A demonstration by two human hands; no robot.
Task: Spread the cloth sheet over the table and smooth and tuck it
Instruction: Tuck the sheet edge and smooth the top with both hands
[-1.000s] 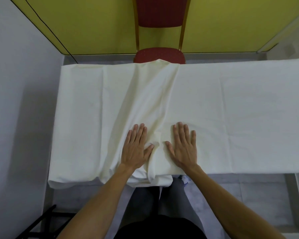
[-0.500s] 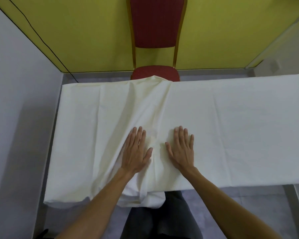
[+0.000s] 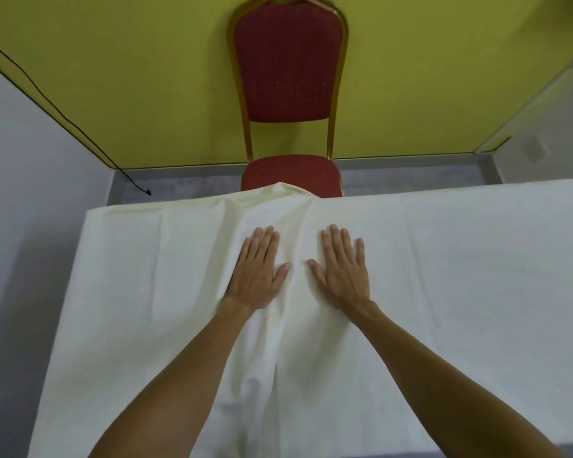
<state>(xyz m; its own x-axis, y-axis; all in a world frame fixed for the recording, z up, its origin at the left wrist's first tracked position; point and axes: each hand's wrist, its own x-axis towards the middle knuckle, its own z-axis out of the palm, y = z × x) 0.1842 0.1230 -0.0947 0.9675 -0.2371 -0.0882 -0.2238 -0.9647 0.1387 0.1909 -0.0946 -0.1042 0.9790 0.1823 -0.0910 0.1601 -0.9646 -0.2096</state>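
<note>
Now — hands (image 3: 257, 276) (image 3: 343, 276) flat on cloth sheet (image 3: 477, 259).

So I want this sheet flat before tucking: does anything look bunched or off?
The cloth sheet is bunched into a long ridge between the left hand and right hand, ending in a hump at the far edge in front of the red chair. Elsewhere it lies flat.

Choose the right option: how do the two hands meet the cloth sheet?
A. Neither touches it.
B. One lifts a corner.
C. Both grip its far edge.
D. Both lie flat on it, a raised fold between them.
D: the left hand and the right hand press palm-down with straight fingers on the cloth sheet, the fold between them.
</note>
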